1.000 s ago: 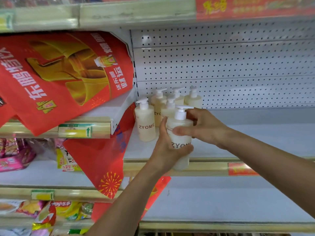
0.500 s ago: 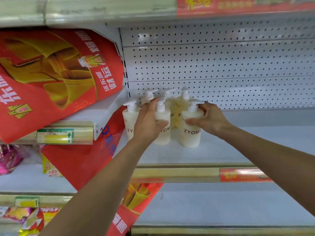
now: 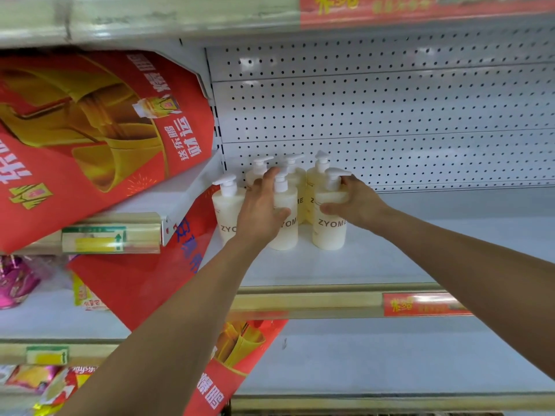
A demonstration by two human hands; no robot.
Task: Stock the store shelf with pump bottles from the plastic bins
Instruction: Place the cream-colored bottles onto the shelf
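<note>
Several cream pump bottles marked ZYOME stand in two rows at the left end of the white shelf (image 3: 390,265). My left hand (image 3: 261,214) wraps the front middle bottle (image 3: 286,229), thumb across its front. My right hand (image 3: 356,205) grips the front right bottle (image 3: 329,232) around its shoulder, fingers behind the pump. A front left bottle (image 3: 225,211) stands free beside my left hand. Three more bottles (image 3: 318,175) stand behind, against the pegboard back. All bottles rest upright on the shelf. No plastic bins are in view.
A large red and gold poster (image 3: 99,136) hangs at the left over a tilted shelf (image 3: 168,205). Snack packets (image 3: 18,280) lie on the lower left shelves. The shelf stretches bare to the right; a red price tag (image 3: 420,304) sits on its front rail.
The bottle held in both hands in front of the shelf edge has gone back onto the shelf as the front right bottle. My left hand has shifted onto the front middle bottle.
</note>
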